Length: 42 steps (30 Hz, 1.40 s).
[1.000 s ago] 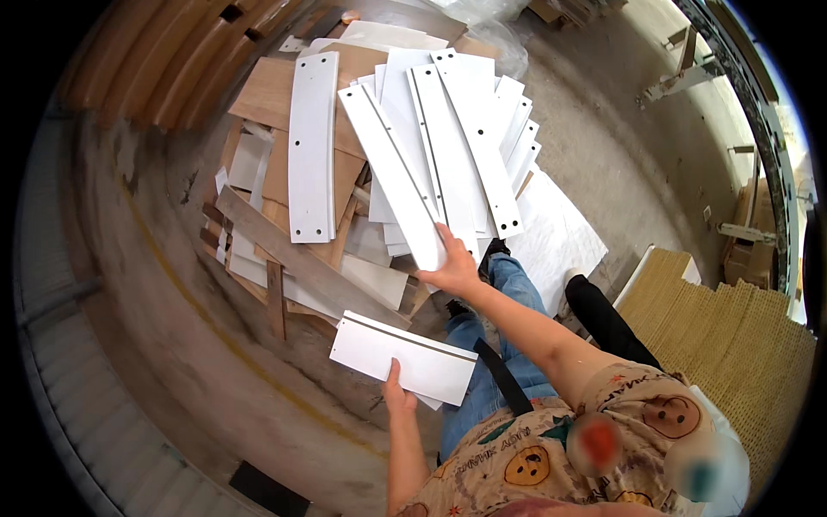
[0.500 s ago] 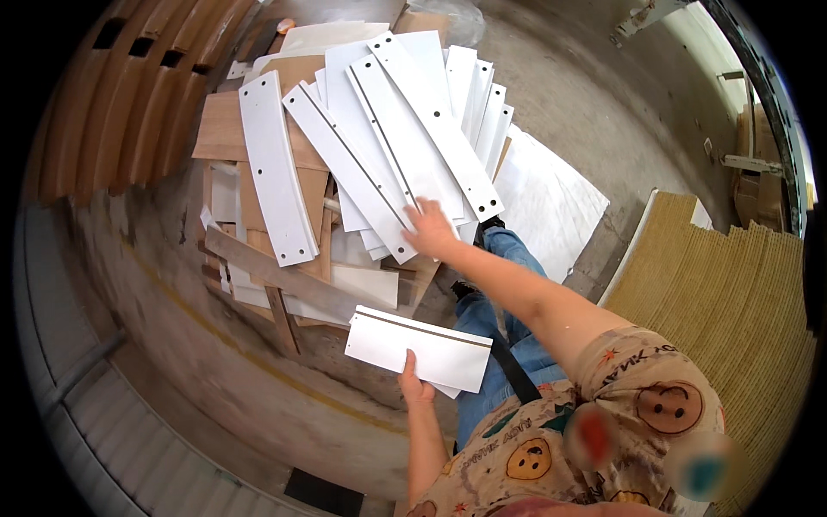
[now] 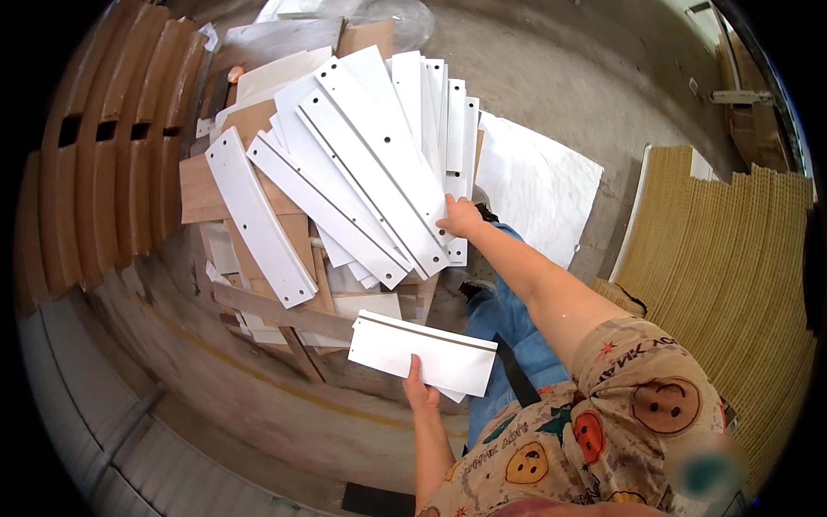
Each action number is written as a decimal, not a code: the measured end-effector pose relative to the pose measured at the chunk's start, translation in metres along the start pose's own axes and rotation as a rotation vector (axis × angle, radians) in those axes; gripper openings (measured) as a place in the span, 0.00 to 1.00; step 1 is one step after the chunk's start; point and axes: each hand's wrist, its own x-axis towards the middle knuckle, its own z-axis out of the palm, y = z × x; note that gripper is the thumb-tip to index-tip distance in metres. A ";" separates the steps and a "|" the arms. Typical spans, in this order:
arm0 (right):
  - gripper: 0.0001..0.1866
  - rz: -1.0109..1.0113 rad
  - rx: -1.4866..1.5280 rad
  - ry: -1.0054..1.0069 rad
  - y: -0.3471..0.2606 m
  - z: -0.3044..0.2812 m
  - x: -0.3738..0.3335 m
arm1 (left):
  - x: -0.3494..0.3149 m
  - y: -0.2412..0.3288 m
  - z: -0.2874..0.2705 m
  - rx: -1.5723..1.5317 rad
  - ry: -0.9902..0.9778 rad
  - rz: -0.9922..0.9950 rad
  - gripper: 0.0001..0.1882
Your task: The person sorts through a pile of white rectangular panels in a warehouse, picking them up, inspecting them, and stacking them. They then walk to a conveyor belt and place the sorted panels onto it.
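Looked like the picking-up or sorting stage with white boards, judging by where both hands were placed. A short white rectangular panel with a dark groove (image 3: 422, 349) was held at 6 o'clock by the left hand (image 3: 420, 394), thumb on top and fingers hidden below; a corner of a second white piece (image 3: 454, 395) could be seen underneath. At about 1 o'clock, the near end of a long flat white panel with dark round holes (image 3: 370, 121) was touched by the right hand (image 3: 461, 217), fingers at its edge. Whether they were properly closed on it couldn't be told.

For a clean lift, a firm pinch on that edge would be needed, imo, with the short panel kept clear. A long white grooved panel (image 3: 370, 188) was partly covered by the holed one, so scraping seemed a risk. More narrow white panels (image 3: 457, 129) were fanned out towards 1 o'clock.

Around it all: long brown packages (image 3: 121, 146) were stacked at 10 o'clock, yellowish corrugated sheets (image 3: 732, 250) at 3, and a large white sheet (image 3: 538, 185) was laid on the floor at 2.
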 end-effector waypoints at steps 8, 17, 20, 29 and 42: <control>0.38 -0.020 0.026 -0.030 -0.012 0.013 -0.025 | 0.002 0.004 0.038 0.074 0.008 -0.018 0.26; 0.35 -0.020 -0.019 -0.225 -0.055 0.043 -0.069 | 0.006 0.000 0.043 0.150 -0.013 -0.025 0.25; 0.32 -0.084 0.006 -0.207 -0.052 0.038 -0.076 | 0.005 0.000 0.027 0.138 -0.013 0.004 0.24; 0.39 0.157 0.436 0.003 0.022 0.049 -0.011 | 0.002 -0.005 -0.021 0.008 -0.014 0.018 0.26; 0.41 0.002 0.356 -0.326 -0.019 0.104 -0.052 | -0.002 -0.003 -0.059 0.016 -0.030 0.066 0.24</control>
